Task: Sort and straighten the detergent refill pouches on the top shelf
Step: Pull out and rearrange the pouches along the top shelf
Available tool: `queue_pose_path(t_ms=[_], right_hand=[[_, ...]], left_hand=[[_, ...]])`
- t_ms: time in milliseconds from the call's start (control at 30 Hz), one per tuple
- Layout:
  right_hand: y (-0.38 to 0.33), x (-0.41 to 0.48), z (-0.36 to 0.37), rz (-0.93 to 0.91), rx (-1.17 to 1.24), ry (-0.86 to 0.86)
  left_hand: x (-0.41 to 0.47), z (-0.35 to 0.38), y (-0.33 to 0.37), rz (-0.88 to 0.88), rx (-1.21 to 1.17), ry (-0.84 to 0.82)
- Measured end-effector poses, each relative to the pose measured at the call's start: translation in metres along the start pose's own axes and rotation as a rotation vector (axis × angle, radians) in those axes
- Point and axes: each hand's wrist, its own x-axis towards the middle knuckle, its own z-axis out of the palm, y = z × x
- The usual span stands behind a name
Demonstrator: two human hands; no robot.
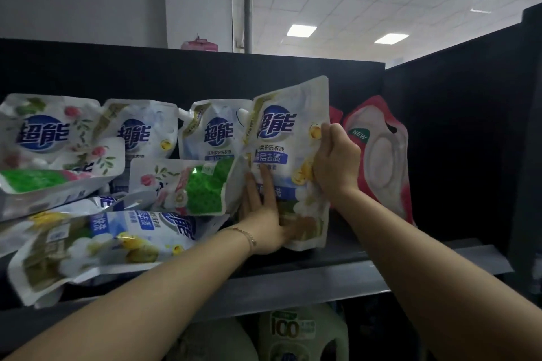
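White glossy film with a blue round logo, yellow fruit and pale blossoms printed down its face — that is the held pouch (289,138), standing nearly upright and tilted a little at the middle of the shelf (322,278), its base just behind the front edge. The right hand (334,158) is curled closed around the pouch's right edge, thumb to the front. The left hand (264,214) lies open and flat against the lower front of the same pouch, fingers spread and pointing up; a thin bracelet (249,236) circles that wrist.

To its left the other white pouches sit in disorder: two stand against the back wall, one green-and-floral pouch (190,184) lies on its side touching the held one, and a blue-labelled pouch (102,243) lies flat with its bottom overhanging the front edge. At the left end a floral pouch (50,138) leans over another lying sideways.

Just right of the held pouch stands a red pouch (381,155) with a cut handle hole and a green "NEW" tag — upright, toward the shelf's right end.
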Motion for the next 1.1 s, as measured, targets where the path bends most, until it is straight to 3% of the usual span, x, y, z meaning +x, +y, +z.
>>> queue_pose_path(t_ms=[333,600,733,833,1000,1100], right_hand=[[0.023,0.001,-0.032,-0.058,-0.174,-0.162],[0.007,-0.020,-0.032,0.008,-0.107,-0.049],[-0.012,-0.032,-0.026,-0.002,-0.152,0.028],[-0.030,-0.043,-0.013,-0.056,-0.128,-0.085],[-0.057,-0.062,0.033,-0.009,-0.123,-0.448],[-0.071,-0.076,0.063,0.009,-0.203,-0.643]], left_hand=[[0.019,0.008,0.011,-0.007,-0.112,-0.039],[0.009,-0.007,-0.001,0.010,-0.229,-0.015],[-0.003,-0.036,-0.008,0.068,-0.117,0.155],[-0.006,-0.061,-0.018,0.024,-0.030,0.173],[-0.007,-0.113,-0.057,-0.085,0.214,0.062],[-0.012,-0.150,-0.088,-0.166,0.249,0.081]])
